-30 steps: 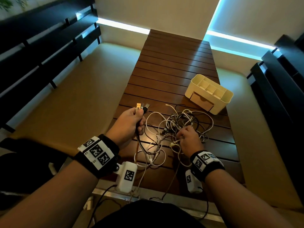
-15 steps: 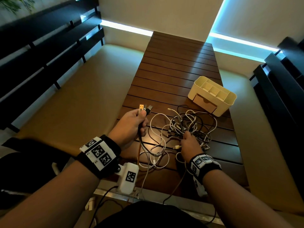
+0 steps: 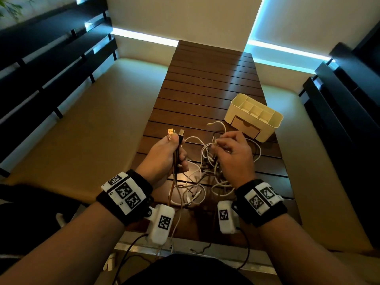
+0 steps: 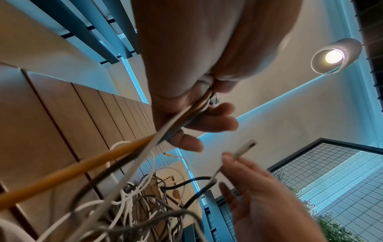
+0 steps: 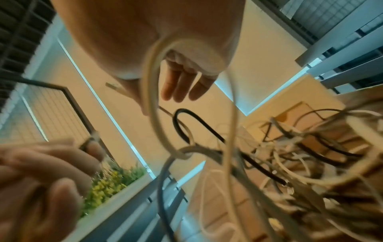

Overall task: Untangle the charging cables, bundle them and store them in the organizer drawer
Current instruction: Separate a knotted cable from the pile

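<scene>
Dark slatted bench (image 3: 207, 83) carries the cream organizer (image 3: 254, 116), far right. Both forearms reach forward, hands raised above the cable tangle (image 3: 205, 182). Left hand (image 3: 164, 155) grips several cables in a fist, plugs (image 3: 175, 133) pointing up and away. Right hand (image 3: 232, 153) pinches a white cable (image 4: 240, 151) near its plug, other fingers loosely spread.

Bare bench (image 3: 207, 79) slats beyond the organizer (image 3: 254, 116), open strip left of it, cable tangle (image 3: 205, 177) sprawled just before its drawer front, blocking a low approach.
</scene>
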### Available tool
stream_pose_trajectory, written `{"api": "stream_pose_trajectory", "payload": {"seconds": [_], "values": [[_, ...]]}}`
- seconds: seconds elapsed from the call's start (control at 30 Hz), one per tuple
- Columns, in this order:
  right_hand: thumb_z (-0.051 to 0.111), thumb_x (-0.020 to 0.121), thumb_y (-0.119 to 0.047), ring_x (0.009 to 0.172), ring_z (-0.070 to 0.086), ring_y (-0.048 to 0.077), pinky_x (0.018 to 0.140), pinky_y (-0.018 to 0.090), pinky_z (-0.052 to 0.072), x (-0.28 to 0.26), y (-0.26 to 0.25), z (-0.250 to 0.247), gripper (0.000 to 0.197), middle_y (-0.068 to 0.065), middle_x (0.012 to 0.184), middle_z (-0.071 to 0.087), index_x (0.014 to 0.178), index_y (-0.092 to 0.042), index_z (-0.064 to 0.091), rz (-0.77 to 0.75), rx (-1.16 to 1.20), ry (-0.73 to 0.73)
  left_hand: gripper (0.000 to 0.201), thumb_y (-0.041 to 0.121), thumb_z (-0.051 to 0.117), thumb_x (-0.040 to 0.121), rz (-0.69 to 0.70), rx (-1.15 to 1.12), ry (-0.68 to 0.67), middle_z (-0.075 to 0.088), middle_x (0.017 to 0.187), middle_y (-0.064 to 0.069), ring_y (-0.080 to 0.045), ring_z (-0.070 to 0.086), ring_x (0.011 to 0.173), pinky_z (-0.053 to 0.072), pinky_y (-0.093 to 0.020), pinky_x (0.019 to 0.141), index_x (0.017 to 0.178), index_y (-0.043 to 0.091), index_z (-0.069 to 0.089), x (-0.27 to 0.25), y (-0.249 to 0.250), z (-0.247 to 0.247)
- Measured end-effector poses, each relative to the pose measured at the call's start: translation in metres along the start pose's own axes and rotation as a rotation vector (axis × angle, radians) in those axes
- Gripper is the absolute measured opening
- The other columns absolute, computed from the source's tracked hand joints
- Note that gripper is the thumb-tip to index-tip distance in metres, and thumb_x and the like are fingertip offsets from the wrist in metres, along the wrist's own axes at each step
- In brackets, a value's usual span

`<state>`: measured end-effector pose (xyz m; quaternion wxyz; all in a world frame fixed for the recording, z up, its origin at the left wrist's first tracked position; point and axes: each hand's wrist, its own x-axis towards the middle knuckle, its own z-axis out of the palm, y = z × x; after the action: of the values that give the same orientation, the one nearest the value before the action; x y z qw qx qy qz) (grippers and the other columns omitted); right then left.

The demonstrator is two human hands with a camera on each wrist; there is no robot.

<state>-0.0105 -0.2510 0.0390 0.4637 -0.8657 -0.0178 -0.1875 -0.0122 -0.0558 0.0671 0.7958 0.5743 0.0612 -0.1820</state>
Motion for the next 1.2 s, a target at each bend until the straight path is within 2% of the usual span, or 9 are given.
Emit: {"api": "stream_pose_trajectory", "payload": {"seconds": [0.07,0.17,0.27,0.4,0.5,0.73,0.83,1.0,1.2], "values": [[0.068,0.091,-0.018,0.093,0.057,0.001,0.081,0.015,0.05,0.001,-0.01,-0.005,0.006,-0.011,0.099,0.059,0.093,-0.024,0.068,-0.05,-0.032,-0.072,0.037,0.041,0.032,0.107,0.018,0.027,-0.011,0.053,0.065,-0.001,-0.019,0.057,0.057,0.055,-0.042,0.069,0.112,0.01,0.05,0.001,0.0,0.002],[0.066,0.093,-0.018,0.082,0.062,0.001,0.073,0.023,0.055,-0.002,-0.012,-0.009,0.01,-0.013,0.087,0.065,0.1,-0.022,0.07,0.018,-0.052,-0.191,0.034,0.039,0.03,0.108,0.047,0.065,-0.028,0.047,0.066,0.0,-0.017,0.049,0.054,0.048,-0.037,0.061,0.11,0.011,0.048,0.0,0.001,0.005],[0.064,0.095,-0.02,0.078,0.065,0.005,0.069,0.024,0.056,0.0,-0.027,-0.014,0.011,-0.01,0.086,0.067,0.103,-0.028,0.068,-0.039,0.031,-0.078,0.028,0.035,0.031,0.108,0.109,0.103,-0.044,0.039,0.066,0.002,-0.013,0.036,0.054,0.034,-0.031,0.057,0.107,0.013,0.049,0.0,0.0,0.003],[0.068,0.092,-0.023,0.074,0.066,0.01,0.068,0.029,0.059,0.006,-0.048,-0.017,0.006,-0.009,0.082,0.068,0.097,-0.025,0.07,-0.019,0.118,-0.061,0.029,0.032,0.032,0.108,0.143,0.068,-0.054,0.037,0.069,0.002,-0.012,0.035,0.056,0.032,-0.028,0.058,0.112,0.01,0.051,-0.002,0.002,0.007],[0.071,0.089,-0.027,0.074,0.068,0.009,0.069,0.03,0.06,-0.002,-0.048,-0.01,0.003,-0.006,0.082,0.071,0.091,-0.026,0.07,0.072,0.15,-0.119,0.035,0.031,0.03,0.108,0.176,0.013,-0.074,0.038,0.071,0.002,-0.011,0.038,0.058,0.034,-0.026,0.06,0.12,0.008,0.053,-0.006,0.004,0.012],[0.069,0.091,-0.01,0.066,0.068,-0.001,0.058,0.013,0.051,-0.021,-0.057,0.001,0.005,-0.001,0.079,0.072,0.094,-0.007,0.072,0.128,0.314,-0.199,0.026,0.029,0.036,0.107,0.231,0.121,-0.057,0.046,0.073,0.002,-0.009,0.044,0.061,0.042,-0.025,0.061,0.09,0.015,0.05,-0.005,0.0,0.024],[0.069,0.091,-0.012,0.062,0.065,-0.002,0.057,0.011,0.05,-0.021,-0.057,-0.001,0.004,-0.003,0.076,0.071,0.092,-0.009,0.072,0.105,0.285,-0.201,0.023,0.027,0.037,0.106,0.274,0.18,-0.091,0.046,0.076,-0.002,-0.006,0.049,0.061,0.048,-0.023,0.057,0.097,0.01,0.048,-0.006,-0.001,0.027],[0.066,0.093,-0.014,0.063,0.069,0.007,0.057,0.02,0.055,-0.021,-0.052,-0.003,0.006,0.001,0.077,0.071,0.089,-0.012,0.069,0.131,0.246,-0.175,0.026,0.02,0.043,0.104,0.275,0.205,-0.126,0.058,0.104,-0.014,-0.027,0.062,0.094,0.057,-0.043,0.08,0.124,0.004,0.048,-0.003,-0.004,0.031],[0.072,0.089,-0.011,0.069,0.071,0.011,0.061,0.024,0.058,-0.018,-0.052,-0.007,0.011,0.004,0.087,0.07,0.097,-0.01,0.065,0.108,0.28,-0.247,0.029,0.03,0.047,0.099,0.276,0.128,-0.085,0.065,0.099,-0.011,-0.022,0.067,0.087,0.059,-0.035,0.071,0.116,0.007,0.054,0.0,-0.011,0.033]]}}
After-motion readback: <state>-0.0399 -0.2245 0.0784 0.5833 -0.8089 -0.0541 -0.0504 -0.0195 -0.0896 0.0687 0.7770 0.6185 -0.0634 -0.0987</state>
